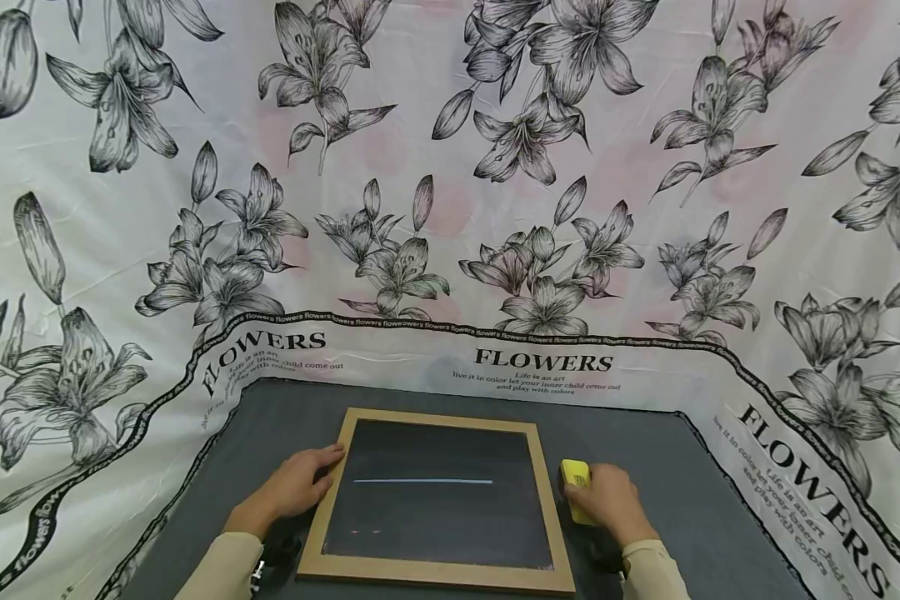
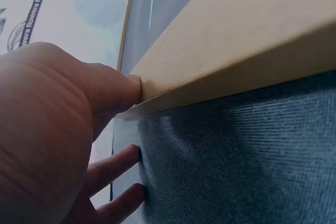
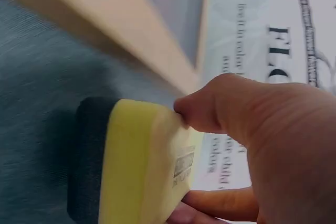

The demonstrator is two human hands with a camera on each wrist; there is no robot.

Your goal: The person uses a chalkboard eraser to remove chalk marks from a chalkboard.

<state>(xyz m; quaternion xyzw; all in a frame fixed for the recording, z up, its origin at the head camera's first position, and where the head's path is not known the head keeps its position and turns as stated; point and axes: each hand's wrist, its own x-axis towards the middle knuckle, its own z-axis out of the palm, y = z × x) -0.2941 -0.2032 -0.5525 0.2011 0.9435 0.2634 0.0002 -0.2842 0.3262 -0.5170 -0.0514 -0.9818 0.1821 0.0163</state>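
From my end I'm judging the wiping as prob. not yet begun on the main bit: a pale chalk line (image 1: 423,481) is running unbroken L to R across the chalkboard (image 1: 435,517), w/ a couple of faint reddish marks (image 1: 355,532) showing nr its lower L corner, so line + marks are what's left, AFAICT. The eraser (image 1: 574,475) is sitting off the board, just beside the R side of its wooden frame (image 1: 435,570). Its long axis is pointing away from me, near to far, tipping only slightly off straight, so it's running roughly square to the line; dark pad is facing the worktop (image 1: 690,483), yellow printed side is facing up, & I can't tell if the pad's touching. My R grip (image 1: 609,500) is pinching it btwn thumb & fingers. My L grip (image 1: 288,487) is spreading, one digit resting on the frame's L side, others reaching down by the worktop, not wrapping anything. Board's lying w/ its longer axis going side to side.
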